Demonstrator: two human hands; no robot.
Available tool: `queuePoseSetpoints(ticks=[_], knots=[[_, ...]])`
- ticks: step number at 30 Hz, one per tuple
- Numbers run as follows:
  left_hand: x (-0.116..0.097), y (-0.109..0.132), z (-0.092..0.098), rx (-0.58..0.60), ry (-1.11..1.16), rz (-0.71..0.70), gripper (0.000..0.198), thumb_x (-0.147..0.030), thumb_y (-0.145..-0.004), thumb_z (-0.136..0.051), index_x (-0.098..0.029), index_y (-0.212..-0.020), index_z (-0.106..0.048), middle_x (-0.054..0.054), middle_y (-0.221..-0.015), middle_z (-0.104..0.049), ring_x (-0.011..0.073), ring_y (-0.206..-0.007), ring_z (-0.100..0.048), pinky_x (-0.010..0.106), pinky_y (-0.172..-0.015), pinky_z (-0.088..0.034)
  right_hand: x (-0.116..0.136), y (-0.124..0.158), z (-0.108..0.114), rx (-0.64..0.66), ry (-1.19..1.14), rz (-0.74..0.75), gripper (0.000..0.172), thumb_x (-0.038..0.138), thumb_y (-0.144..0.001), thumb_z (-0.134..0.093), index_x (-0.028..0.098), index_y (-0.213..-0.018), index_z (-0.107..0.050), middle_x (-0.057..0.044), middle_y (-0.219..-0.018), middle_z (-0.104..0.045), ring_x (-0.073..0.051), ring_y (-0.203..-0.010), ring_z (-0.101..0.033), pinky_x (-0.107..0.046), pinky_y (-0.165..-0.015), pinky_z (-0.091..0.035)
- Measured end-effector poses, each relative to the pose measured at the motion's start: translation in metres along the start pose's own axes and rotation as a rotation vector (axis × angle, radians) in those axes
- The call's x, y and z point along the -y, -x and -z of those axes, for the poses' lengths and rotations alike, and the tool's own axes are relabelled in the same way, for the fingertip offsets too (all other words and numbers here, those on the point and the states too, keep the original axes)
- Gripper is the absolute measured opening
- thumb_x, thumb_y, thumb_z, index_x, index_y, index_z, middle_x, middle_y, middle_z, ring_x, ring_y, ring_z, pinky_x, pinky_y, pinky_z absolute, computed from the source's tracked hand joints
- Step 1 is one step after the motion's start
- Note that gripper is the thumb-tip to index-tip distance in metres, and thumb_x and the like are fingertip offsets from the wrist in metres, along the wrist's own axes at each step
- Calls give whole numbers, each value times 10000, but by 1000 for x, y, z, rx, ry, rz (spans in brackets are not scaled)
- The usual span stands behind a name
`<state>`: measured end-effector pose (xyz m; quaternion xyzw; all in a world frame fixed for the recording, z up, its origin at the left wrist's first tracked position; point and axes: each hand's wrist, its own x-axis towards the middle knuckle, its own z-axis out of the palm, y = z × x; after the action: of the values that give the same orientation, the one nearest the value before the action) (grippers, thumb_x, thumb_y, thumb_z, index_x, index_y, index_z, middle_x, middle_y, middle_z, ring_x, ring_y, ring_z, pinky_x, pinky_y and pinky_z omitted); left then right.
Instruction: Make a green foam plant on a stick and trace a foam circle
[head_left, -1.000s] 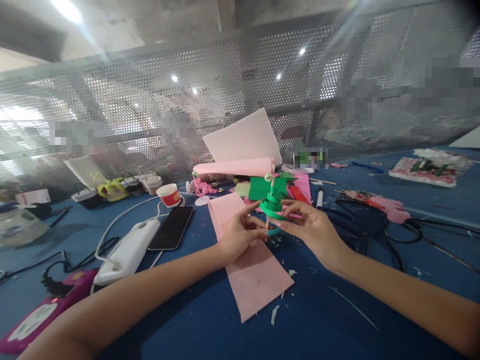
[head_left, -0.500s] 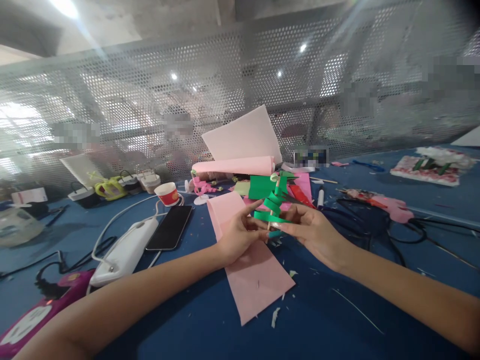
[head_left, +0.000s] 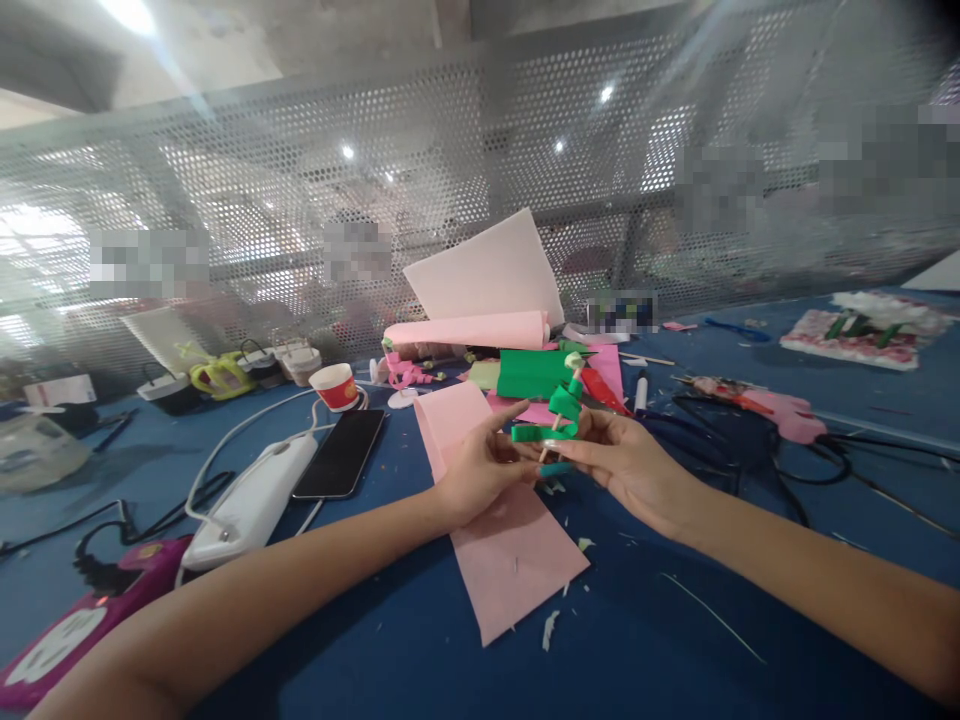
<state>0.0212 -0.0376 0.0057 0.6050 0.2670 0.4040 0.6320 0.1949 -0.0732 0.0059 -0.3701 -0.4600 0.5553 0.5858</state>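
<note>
Between my two hands, above the blue table, I hold a thin wooden stick wound with a green paper strip. My left hand pinches the strip's lower end with forefinger stretched out. My right hand has its fingers closed round the stick and the green coil. Under the hands lies a long pink sheet. A green paper piece lies just behind them.
A black phone, a white power strip with cables and a red paper cup sit to the left. A rolled pink sheet, black cables and a perforated metal screen lie beyond. Paper scraps litter the table.
The green strip has drawn tighter on the stick, and the stick has tilted to the right. Both hands have stayed nearly in place.
</note>
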Motion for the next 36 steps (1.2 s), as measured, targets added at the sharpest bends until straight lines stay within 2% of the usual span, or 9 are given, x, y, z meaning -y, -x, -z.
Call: queuePoseSetpoints(ticks=[5,11,16,19,22,24,27,32,36], knots=[[-8,7,-2,49,-56,-22,531,-342,-698,-758,-157,-1174,-615,89,-841,-730,167,-679,-684,269,-643,-514,3,-1,2,20,69,54,306,347,-582,-820,211,-757,-609,0,-783,-664,-194,-804,-659,-384,-809,-532],[-1,2,0,-56,-98,55,500,-584,-742,-623,-165,-1006,-687,92,-823,-741,166,-559,-675,269,-554,-514,-2,-4,7,64,217,121,286,382,-640,-781,213,-830,-648,-31,-835,-696,-203,-804,-658,-381,-773,-517],[1,-2,1,-72,-109,53,522,-595,-689,-666,-141,-945,-685,98,-797,-739,168,-574,-677,280,-580,-526,-1,-4,5,62,264,137,252,336,-635,-771,213,-811,-640,-28,-806,-691,-198,-776,-649,-372,-745,-508],[-1,0,0,-70,-103,29,575,-572,-708,-664,-150,-1097,-627,96,-843,-733,166,-620,-682,283,-602,-525,4,-3,5,13,307,197,217,306,-635,-759,206,-710,-582,5,-696,-636,-161,-666,-614,-316,-631,-486],[-1,3,-3,-71,-127,-7,798,-411,-628,-794,-197,-1304,-429,71,-890,-717,172,-702,-682,283,-626,-524,10,-2,5,-73,360,276,262,306,-633,-752,207,-634,-510,39,-594,-547,-128,-555,-547,-274,-519,-429],[2,3,-5,-60,-176,0,886,-273,-557,-852,-197,-1302,-379,50,-842,-709,174,-721,-675,290,-648,-525,13,-1,3,-95,365,313,238,313,-645,-742,207,-654,-529,27,-611,-571,-136,-567,-559,-281,-527,-438],[8,1,-6,-31,-193,47,751,-178,-530,-853,-188,-1172,-463,27,-774,-702,176,-718,-674,304,-668,-527,13,2,-3,-67,325,322,194,318,-668,-726,210,-698,-567,-1,-670,-632,-163,-629,-609,-311,-586,-483],[10,-1,-4,-57,-105,66,425,-229,-536,-846,-145,-858,-584,-4,-641,-670,141,-589,-645,261,-606,-505,7,5,-10,8,284,273,241,320,-627,-778,215,-702,-575,-1,-689,-644,-186,-687,-650,-325,-632,-527],[3,-1,-3,-58,19,88,467,-265,-515,-862,-119,-878,-607,23,-660,-697,144,-596,-664,264,-633,-532,4,4,-6,35,296,279,269,351,-628,-799,208,-699,-583,-46,-845,-687,-239,-899,-670,-377,-804,-535]])
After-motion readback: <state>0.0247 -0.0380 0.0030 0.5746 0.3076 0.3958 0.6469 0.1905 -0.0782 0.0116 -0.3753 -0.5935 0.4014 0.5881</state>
